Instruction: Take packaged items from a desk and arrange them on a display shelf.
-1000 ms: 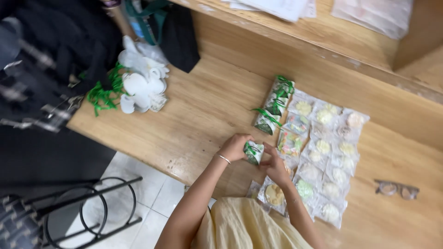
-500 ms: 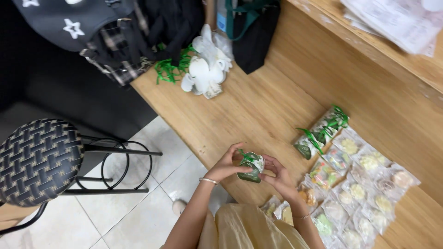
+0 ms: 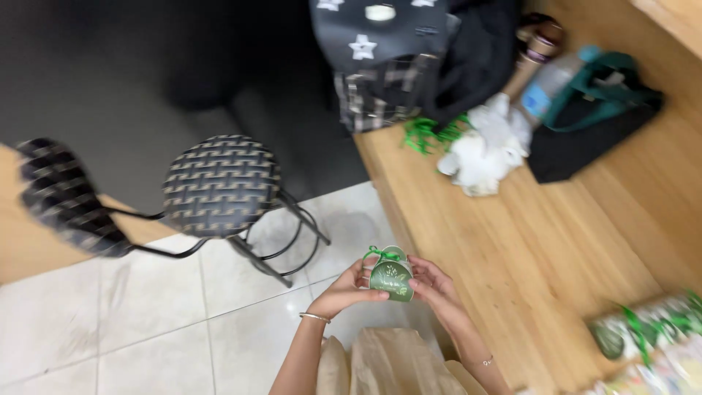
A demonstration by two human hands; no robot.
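Head view, left to right: a woven-seat stool stands on the white tiled floor, with a second woven seat blurred at the far left. In the middle we hold a small green packet with a green ribbon bow on top, out over the floor edge, just off the wooden bench. Our left hand curls its fingers under the packet's near side; our right hand closes its fingers on the other side, so both hands grip the one packet between them.

In our judgement the risk is a drop: the packet hangs over tile, not bench, and a slack pinch or a tug on the bow would let it fall or pull the ribbon loose.

Further right, on the bench, lie a heap of white cloth flowers with green ribbon, dark star-printed bags, a bottle and a teal-strapped bag. At the right edge, blurred, lie more green-ribboned packets. The stool stands close to our left side.
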